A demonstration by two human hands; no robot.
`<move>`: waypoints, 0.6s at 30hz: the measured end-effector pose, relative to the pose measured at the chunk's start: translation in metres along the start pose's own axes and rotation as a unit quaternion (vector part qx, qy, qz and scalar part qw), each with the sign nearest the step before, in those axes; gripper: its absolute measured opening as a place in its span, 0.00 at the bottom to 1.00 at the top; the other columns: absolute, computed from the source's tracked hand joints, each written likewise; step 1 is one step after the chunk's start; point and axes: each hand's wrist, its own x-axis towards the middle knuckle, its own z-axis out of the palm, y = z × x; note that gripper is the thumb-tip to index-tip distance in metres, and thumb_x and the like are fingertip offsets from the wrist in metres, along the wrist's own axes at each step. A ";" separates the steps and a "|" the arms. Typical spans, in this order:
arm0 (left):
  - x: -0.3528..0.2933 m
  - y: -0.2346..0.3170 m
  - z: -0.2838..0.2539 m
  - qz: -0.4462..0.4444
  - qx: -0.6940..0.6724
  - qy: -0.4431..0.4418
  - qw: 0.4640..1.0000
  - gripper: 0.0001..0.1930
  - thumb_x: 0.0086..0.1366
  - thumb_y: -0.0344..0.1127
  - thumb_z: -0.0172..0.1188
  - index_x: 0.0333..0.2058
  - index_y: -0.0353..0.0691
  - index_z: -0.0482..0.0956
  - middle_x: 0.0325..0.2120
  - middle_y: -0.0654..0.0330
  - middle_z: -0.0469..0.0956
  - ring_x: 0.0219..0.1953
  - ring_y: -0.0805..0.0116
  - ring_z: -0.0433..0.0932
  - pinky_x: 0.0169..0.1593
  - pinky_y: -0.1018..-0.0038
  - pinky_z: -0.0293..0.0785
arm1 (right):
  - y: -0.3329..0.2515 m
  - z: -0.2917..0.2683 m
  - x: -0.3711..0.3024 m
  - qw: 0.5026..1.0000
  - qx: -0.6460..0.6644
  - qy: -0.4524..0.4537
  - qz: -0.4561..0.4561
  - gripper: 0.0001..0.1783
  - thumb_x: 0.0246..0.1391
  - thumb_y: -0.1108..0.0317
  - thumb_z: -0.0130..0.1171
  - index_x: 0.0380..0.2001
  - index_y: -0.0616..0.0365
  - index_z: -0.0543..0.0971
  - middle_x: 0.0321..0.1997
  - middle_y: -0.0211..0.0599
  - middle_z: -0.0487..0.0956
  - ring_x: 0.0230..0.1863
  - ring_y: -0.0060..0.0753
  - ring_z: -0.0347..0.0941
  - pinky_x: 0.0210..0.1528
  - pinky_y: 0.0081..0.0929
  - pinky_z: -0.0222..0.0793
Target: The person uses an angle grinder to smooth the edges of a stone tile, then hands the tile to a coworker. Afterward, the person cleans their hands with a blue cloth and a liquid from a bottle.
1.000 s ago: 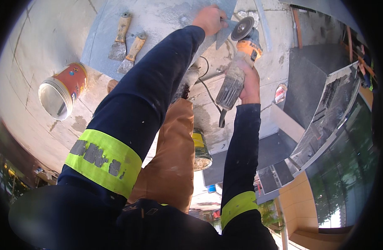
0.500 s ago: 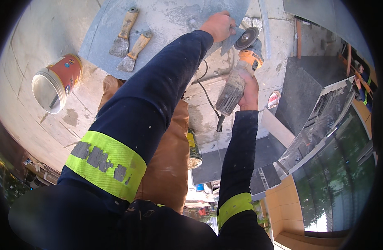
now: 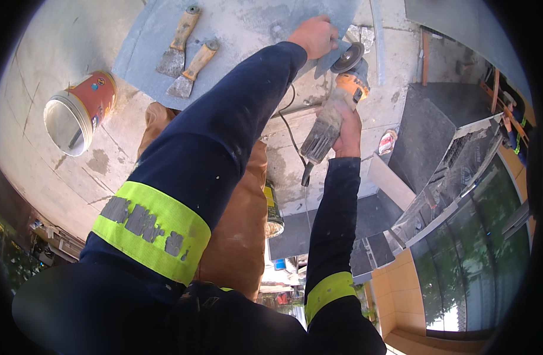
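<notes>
My right hand [image 3: 347, 127] is wrapped round the dusty body of an angle grinder [image 3: 324, 131] with an orange gear head. Its cutting disc [image 3: 348, 57] points away from me, beside a thin blue-grey pointed piece [image 3: 326, 64]. My left hand [image 3: 314, 36] is closed at the upper end of that piece, fingers partly hidden, just left of the disc. Under my left forearm lies a large grey-blue slab [image 3: 242, 26]. Two scrapers with worn wooden handles, one farther [image 3: 185, 29] and one nearer [image 3: 200, 60], rest on it.
A red-brown bucket [image 3: 94, 94] lies tipped at the left. The grinder's black cord [image 3: 290, 127] trails over the pale paved floor. Dark slabs [image 3: 428, 127] stand at the right, near a red-and-white packet [image 3: 388, 142]. A can [image 3: 273, 210] is by my leg. Another person [image 3: 514, 127] is at far right.
The grinder and my right hand have shifted slightly left and nearer the pointed piece, with the disc tilted differently. My left hand keeps its place by the disc.
</notes>
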 end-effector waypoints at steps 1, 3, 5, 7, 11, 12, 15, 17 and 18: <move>-0.002 -0.001 -0.001 0.000 0.002 -0.003 1.000 0.10 0.50 0.33 0.66 0.33 0.39 0.82 0.35 0.52 0.75 0.39 0.51 0.75 0.43 0.63 0.71 | 0.001 0.000 -0.001 1.000 0.000 0.001 -0.003 0.19 0.51 0.68 0.53 0.47 0.62 0.68 0.34 0.43 0.76 0.30 0.40 0.77 0.31 0.34 0.76; -0.002 -0.004 0.003 -0.003 -0.003 -0.001 1.000 0.10 0.50 0.33 0.66 0.33 0.39 0.82 0.35 0.52 0.74 0.39 0.51 0.75 0.43 0.63 0.71 | 0.000 0.001 -0.003 1.000 -0.009 0.000 -0.002 0.19 0.51 0.68 0.53 0.47 0.62 0.68 0.34 0.43 0.76 0.30 0.41 0.77 0.30 0.34 0.76; -0.003 -0.006 0.003 -0.009 -0.014 0.004 1.000 0.10 0.50 0.33 0.66 0.32 0.39 0.81 0.36 0.52 0.74 0.40 0.51 0.75 0.43 0.63 0.71 | -0.001 0.002 -0.006 1.000 -0.013 0.000 -0.001 0.19 0.51 0.68 0.54 0.47 0.62 0.68 0.34 0.43 0.76 0.30 0.41 0.77 0.30 0.34 0.76; -0.002 -0.004 0.003 -0.033 0.007 -0.027 0.999 0.11 0.52 0.36 0.64 0.35 0.41 0.82 0.40 0.52 0.74 0.43 0.50 0.74 0.47 0.62 0.71 | -0.002 0.002 -0.008 1.000 -0.012 0.002 0.002 0.19 0.51 0.68 0.54 0.47 0.61 0.68 0.34 0.43 0.76 0.30 0.41 0.77 0.30 0.34 0.76; -0.003 0.001 0.000 -0.046 0.009 -0.033 0.998 0.12 0.53 0.37 0.64 0.37 0.43 0.82 0.42 0.53 0.73 0.45 0.50 0.74 0.49 0.62 0.71 | 0.000 0.002 -0.011 1.000 -0.015 0.007 0.006 0.19 0.51 0.68 0.54 0.47 0.61 0.68 0.34 0.43 0.76 0.29 0.41 0.77 0.30 0.35 0.76; -0.003 0.002 0.000 -0.047 0.003 -0.023 0.999 0.11 0.52 0.36 0.64 0.35 0.42 0.82 0.40 0.53 0.74 0.43 0.50 0.74 0.47 0.62 0.71 | 0.000 0.002 -0.010 1.000 -0.017 0.006 0.009 0.19 0.51 0.68 0.54 0.47 0.61 0.68 0.34 0.43 0.76 0.29 0.41 0.77 0.30 0.35 0.76; -0.003 0.005 0.001 -0.050 -0.008 -0.004 0.999 0.09 0.51 0.33 0.65 0.33 0.40 0.82 0.36 0.53 0.74 0.41 0.50 0.74 0.44 0.63 0.71 | 0.000 0.004 -0.011 1.000 -0.016 0.008 0.009 0.19 0.51 0.68 0.53 0.47 0.61 0.68 0.34 0.43 0.76 0.29 0.41 0.77 0.30 0.36 0.76; -0.003 0.005 0.001 -0.049 -0.006 -0.003 0.999 0.09 0.51 0.33 0.65 0.33 0.40 0.82 0.36 0.53 0.74 0.41 0.50 0.74 0.44 0.62 0.71 | 0.001 0.003 -0.010 1.000 -0.012 0.008 0.009 0.19 0.51 0.68 0.53 0.47 0.61 0.68 0.34 0.43 0.76 0.29 0.41 0.77 0.30 0.36 0.76; -0.004 0.005 0.001 -0.048 -0.004 -0.001 0.999 0.09 0.51 0.33 0.65 0.33 0.40 0.82 0.36 0.53 0.74 0.40 0.50 0.74 0.44 0.62 0.71 | 0.003 0.000 -0.008 1.000 -0.010 0.006 0.011 0.19 0.51 0.68 0.53 0.47 0.61 0.68 0.34 0.43 0.76 0.29 0.41 0.77 0.30 0.37 0.76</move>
